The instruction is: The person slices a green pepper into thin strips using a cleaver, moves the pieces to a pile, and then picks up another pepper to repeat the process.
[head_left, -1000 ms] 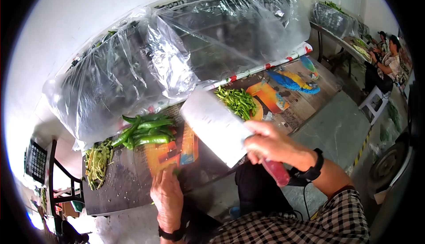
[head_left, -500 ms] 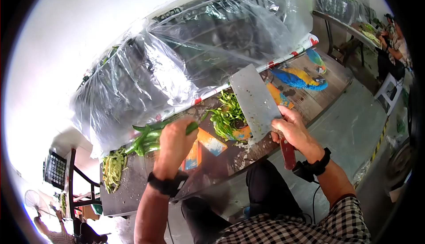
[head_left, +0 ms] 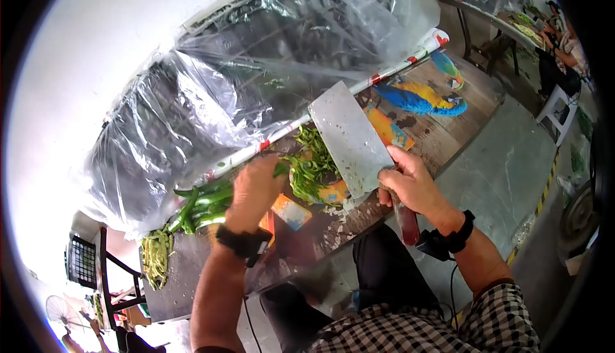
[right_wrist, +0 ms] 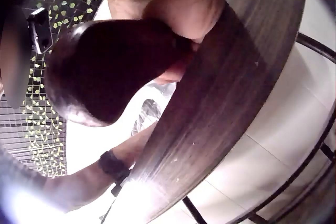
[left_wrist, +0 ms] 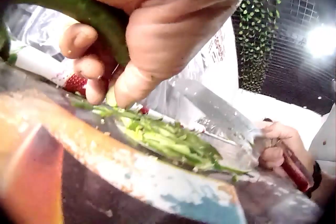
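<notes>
Green pepper (left_wrist: 102, 22), one, mostly hidden behind the left hand (head_left: 253, 189) in the head view; cleaver handle (head_left: 406, 226), upper part covered by the right hand (head_left: 415, 185). Clear plastic sheet (head_left: 205, 93), what lies beneath indistinct through folds and glare; far-right person (head_left: 567, 52), small, cut off at the view's edge.

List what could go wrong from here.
The right hand holds a broad cleaver not far from the left hand, which grips a green pepper: a careless stroke might cut that hand. The cleaver is also close by the sliced peppers, so swinging it could scatter some.
</notes>
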A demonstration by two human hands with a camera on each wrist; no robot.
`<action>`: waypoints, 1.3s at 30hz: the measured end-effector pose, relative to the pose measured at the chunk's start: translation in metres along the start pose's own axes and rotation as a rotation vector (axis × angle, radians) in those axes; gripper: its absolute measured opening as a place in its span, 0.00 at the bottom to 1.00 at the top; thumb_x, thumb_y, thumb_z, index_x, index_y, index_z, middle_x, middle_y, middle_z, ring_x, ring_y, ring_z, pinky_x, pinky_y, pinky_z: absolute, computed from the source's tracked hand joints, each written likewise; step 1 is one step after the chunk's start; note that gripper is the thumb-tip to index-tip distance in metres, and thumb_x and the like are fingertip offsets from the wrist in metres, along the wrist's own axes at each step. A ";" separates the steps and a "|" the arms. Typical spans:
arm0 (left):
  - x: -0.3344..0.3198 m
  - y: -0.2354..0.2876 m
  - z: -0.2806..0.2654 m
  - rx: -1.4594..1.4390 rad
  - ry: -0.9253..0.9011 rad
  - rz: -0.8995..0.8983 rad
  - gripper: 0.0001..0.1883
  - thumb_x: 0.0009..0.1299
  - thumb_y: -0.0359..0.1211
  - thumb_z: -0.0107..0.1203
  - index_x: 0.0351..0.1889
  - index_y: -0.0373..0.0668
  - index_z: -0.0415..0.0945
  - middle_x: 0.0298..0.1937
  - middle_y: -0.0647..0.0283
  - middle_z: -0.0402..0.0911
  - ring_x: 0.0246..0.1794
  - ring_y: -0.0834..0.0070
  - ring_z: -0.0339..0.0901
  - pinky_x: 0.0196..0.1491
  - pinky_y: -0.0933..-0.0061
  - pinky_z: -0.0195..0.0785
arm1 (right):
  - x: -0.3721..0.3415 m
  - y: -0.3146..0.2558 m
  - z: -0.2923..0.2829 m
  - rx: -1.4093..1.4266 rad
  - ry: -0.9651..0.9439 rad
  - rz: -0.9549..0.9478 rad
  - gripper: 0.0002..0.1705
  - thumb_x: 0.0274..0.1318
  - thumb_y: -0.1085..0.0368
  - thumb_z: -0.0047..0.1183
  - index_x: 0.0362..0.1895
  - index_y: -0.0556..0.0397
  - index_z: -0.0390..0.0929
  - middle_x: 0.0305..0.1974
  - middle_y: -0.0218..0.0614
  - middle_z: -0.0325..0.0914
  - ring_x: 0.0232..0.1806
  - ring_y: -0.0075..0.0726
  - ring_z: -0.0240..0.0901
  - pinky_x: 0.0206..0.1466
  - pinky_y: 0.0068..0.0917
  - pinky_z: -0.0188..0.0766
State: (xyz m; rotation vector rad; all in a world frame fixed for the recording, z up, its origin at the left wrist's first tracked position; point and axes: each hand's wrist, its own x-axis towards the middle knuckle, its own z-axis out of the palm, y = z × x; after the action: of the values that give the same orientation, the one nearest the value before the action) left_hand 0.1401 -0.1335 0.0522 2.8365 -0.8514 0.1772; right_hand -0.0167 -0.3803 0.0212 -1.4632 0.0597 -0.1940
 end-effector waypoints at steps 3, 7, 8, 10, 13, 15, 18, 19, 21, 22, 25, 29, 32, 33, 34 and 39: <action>-0.024 -0.018 -0.028 -0.019 -0.002 0.043 0.13 0.65 0.39 0.60 0.45 0.46 0.79 0.35 0.51 0.83 0.37 0.51 0.82 0.40 0.53 0.74 | 0.002 0.003 -0.003 0.006 -0.026 0.037 0.18 0.62 0.71 0.45 0.55 0.62 0.72 0.27 0.34 0.76 0.20 0.25 0.72 0.25 0.26 0.69; -0.077 -0.072 -0.078 -0.079 0.119 -0.007 0.08 0.63 0.31 0.58 0.40 0.43 0.79 0.33 0.51 0.83 0.34 0.51 0.81 0.38 0.56 0.71 | 0.001 -0.003 -0.003 -0.006 -0.065 0.070 0.16 0.59 0.70 0.46 0.51 0.60 0.72 0.30 0.32 0.76 0.22 0.24 0.74 0.26 0.25 0.70; -0.089 -0.095 -0.086 -0.047 0.121 -0.066 0.08 0.62 0.30 0.58 0.39 0.42 0.80 0.34 0.51 0.83 0.33 0.51 0.80 0.38 0.57 0.71 | 0.000 -0.003 -0.003 -0.023 -0.067 0.069 0.16 0.59 0.70 0.46 0.51 0.60 0.72 0.30 0.32 0.76 0.22 0.24 0.74 0.27 0.25 0.70; -0.112 -0.136 -0.100 0.134 0.071 -0.321 0.10 0.61 0.28 0.58 0.41 0.41 0.80 0.36 0.51 0.83 0.35 0.49 0.80 0.40 0.57 0.72 | -0.001 -0.004 -0.003 -0.064 -0.077 0.065 0.17 0.60 0.71 0.46 0.52 0.62 0.72 0.28 0.33 0.76 0.21 0.25 0.74 0.26 0.25 0.70; -0.152 -0.202 -0.093 0.220 0.258 -0.221 0.12 0.61 0.28 0.58 0.43 0.42 0.81 0.37 0.50 0.83 0.37 0.49 0.80 0.41 0.58 0.72 | -0.001 -0.002 -0.001 -0.111 -0.082 0.043 0.16 0.60 0.71 0.47 0.52 0.62 0.72 0.26 0.33 0.76 0.21 0.25 0.74 0.24 0.25 0.70; -0.172 -0.205 -0.092 0.115 0.286 -0.279 0.16 0.61 0.26 0.58 0.48 0.40 0.81 0.37 0.50 0.83 0.37 0.54 0.81 0.43 0.63 0.73 | 0.000 -0.003 0.001 -0.137 -0.049 0.062 0.13 0.58 0.69 0.48 0.47 0.60 0.73 0.21 0.32 0.74 0.20 0.23 0.72 0.23 0.23 0.68; -0.202 -0.103 -0.101 -0.281 0.215 -0.509 0.13 0.62 0.25 0.58 0.46 0.36 0.79 0.29 0.59 0.79 0.29 0.73 0.75 0.36 0.70 0.69 | -0.002 -0.020 0.000 -0.236 -0.138 0.135 0.12 0.58 0.69 0.48 0.45 0.60 0.74 0.20 0.33 0.74 0.18 0.23 0.72 0.22 0.23 0.67; -0.210 -0.089 -0.094 -0.346 0.201 -0.478 0.12 0.63 0.25 0.58 0.45 0.36 0.78 0.27 0.61 0.75 0.28 0.76 0.71 0.34 0.72 0.68 | -0.003 -0.021 0.001 -0.259 -0.155 0.174 0.11 0.58 0.69 0.48 0.43 0.60 0.74 0.20 0.33 0.74 0.18 0.23 0.72 0.22 0.23 0.67; -0.229 -0.073 -0.078 -0.423 0.182 -0.470 0.12 0.64 0.26 0.58 0.46 0.38 0.74 0.27 0.58 0.76 0.28 0.73 0.73 0.34 0.70 0.69 | -0.001 -0.024 0.009 -0.286 -0.258 0.197 0.13 0.59 0.68 0.48 0.46 0.60 0.74 0.21 0.33 0.75 0.18 0.24 0.73 0.21 0.23 0.67; -0.236 -0.070 -0.066 -0.439 0.168 -0.493 0.13 0.65 0.26 0.58 0.47 0.39 0.72 0.30 0.54 0.80 0.29 0.67 0.79 0.35 0.67 0.73 | -0.004 -0.028 0.015 -0.295 -0.303 0.216 0.14 0.59 0.67 0.48 0.47 0.61 0.74 0.22 0.34 0.76 0.18 0.24 0.74 0.20 0.23 0.67; -0.248 -0.056 -0.039 -0.546 0.260 -0.252 0.14 0.65 0.24 0.55 0.47 0.37 0.68 0.33 0.60 0.77 0.33 0.72 0.73 0.39 0.72 0.69 | 0.002 -0.037 0.040 -0.324 -0.411 0.271 0.14 0.59 0.67 0.48 0.47 0.61 0.74 0.22 0.34 0.76 0.19 0.24 0.74 0.22 0.23 0.67; -0.254 -0.043 -0.029 -0.665 0.191 -0.363 0.11 0.65 0.25 0.56 0.44 0.36 0.73 0.35 0.57 0.79 0.33 0.68 0.76 0.40 0.70 0.71 | 0.015 -0.050 0.057 -0.522 -0.444 0.245 0.12 0.58 0.67 0.46 0.43 0.61 0.75 0.22 0.35 0.76 0.22 0.27 0.75 0.25 0.27 0.69; -0.255 -0.041 -0.029 -0.671 0.234 -0.374 0.11 0.63 0.26 0.58 0.45 0.36 0.77 0.37 0.54 0.81 0.38 0.63 0.80 0.43 0.68 0.72 | 0.025 -0.051 0.050 -0.603 -0.340 0.244 0.13 0.56 0.68 0.44 0.42 0.63 0.74 0.22 0.35 0.76 0.21 0.28 0.74 0.26 0.29 0.70; -0.253 -0.040 -0.031 -0.672 0.272 -0.358 0.12 0.63 0.25 0.57 0.45 0.36 0.78 0.36 0.57 0.81 0.36 0.68 0.79 0.42 0.70 0.72 | 0.028 -0.049 0.043 -0.610 -0.287 0.205 0.12 0.58 0.68 0.45 0.43 0.62 0.74 0.23 0.34 0.75 0.20 0.26 0.74 0.24 0.27 0.69; -0.252 -0.039 -0.033 -0.673 0.308 -0.343 0.13 0.62 0.24 0.56 0.45 0.36 0.78 0.35 0.60 0.81 0.34 0.74 0.77 0.42 0.72 0.71 | 0.030 -0.045 0.036 -0.616 -0.232 0.168 0.11 0.59 0.68 0.46 0.44 0.62 0.74 0.23 0.32 0.74 0.19 0.23 0.73 0.22 0.25 0.67; -0.230 -0.035 -0.049 -0.527 0.372 -0.206 0.13 0.61 0.25 0.58 0.45 0.36 0.78 0.39 0.55 0.83 0.39 0.64 0.81 0.44 0.68 0.72 | 0.017 -0.040 0.031 -0.552 -0.157 0.045 0.12 0.58 0.70 0.46 0.44 0.62 0.74 0.24 0.32 0.73 0.20 0.23 0.72 0.22 0.24 0.65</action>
State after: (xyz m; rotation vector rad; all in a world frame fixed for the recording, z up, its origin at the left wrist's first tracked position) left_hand -0.0346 0.0282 0.0583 2.2754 -0.4404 0.3749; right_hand 0.0008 -0.3564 0.0656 -2.0207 0.0192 -0.0222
